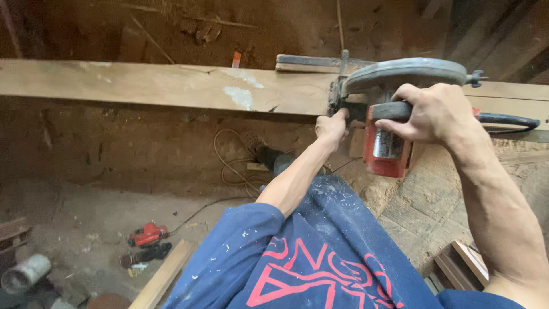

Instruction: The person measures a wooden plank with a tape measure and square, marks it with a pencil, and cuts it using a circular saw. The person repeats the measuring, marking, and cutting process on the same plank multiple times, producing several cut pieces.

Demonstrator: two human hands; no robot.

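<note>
A red and grey circular saw (389,109) sits on a long wooden plank (160,86) that runs across the view. My right hand (429,111) is closed around the saw's dark top handle. My left hand (331,127) grips the plank's near edge, right beside the saw's base and blade guard. The saw's black cable (509,120) trails off to the right. My blue shirt with red print (309,257) fills the bottom middle.
A red power tool (147,234) and a dark tool lie on the dusty floor below left. A grey pipe piece (26,273) lies at far left. A loose wooden board (163,276) and a loose cord (229,166) are near my leg. Sawdust (417,200) is heaped at right.
</note>
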